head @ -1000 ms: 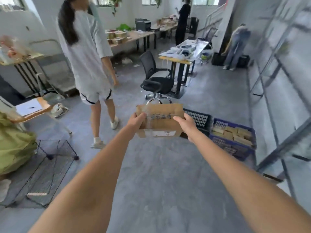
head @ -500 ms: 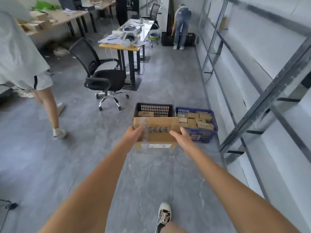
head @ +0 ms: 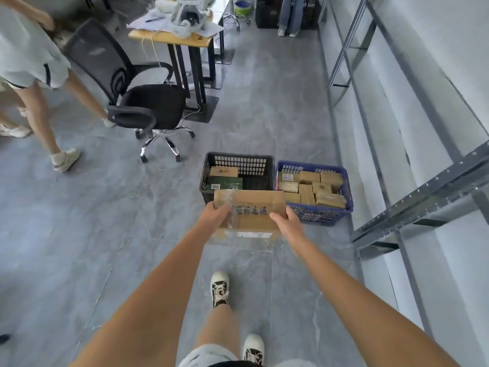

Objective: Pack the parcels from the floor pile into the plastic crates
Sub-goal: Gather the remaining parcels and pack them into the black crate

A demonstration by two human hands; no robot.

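Observation:
I hold a taped brown cardboard parcel [head: 251, 210] with blue writing out in front of me, my left hand [head: 215, 215] on its left side and my right hand [head: 287, 221] on its right. It hangs just before the near edge of a black plastic crate [head: 239, 161] on the floor, which holds a green box [head: 225, 182] and a small brown box [head: 223, 171]. Beside it on the right stands a blue plastic crate [head: 344, 178] filled with several brown parcels [head: 312, 188].
A black office chair [head: 148, 107] and a wooden desk [head: 172, 38] stand left of and behind the crates. A person in shorts [head: 34, 75] walks at the far left. Grey metal shelving [head: 412, 165] runs along the right wall. Another person [head: 291, 14] stands far back.
I have walked toward the crates with the parcel in both hands; the crates are now much nearer, just past the parcel. The person on the left has shifted out to the frame's edge.

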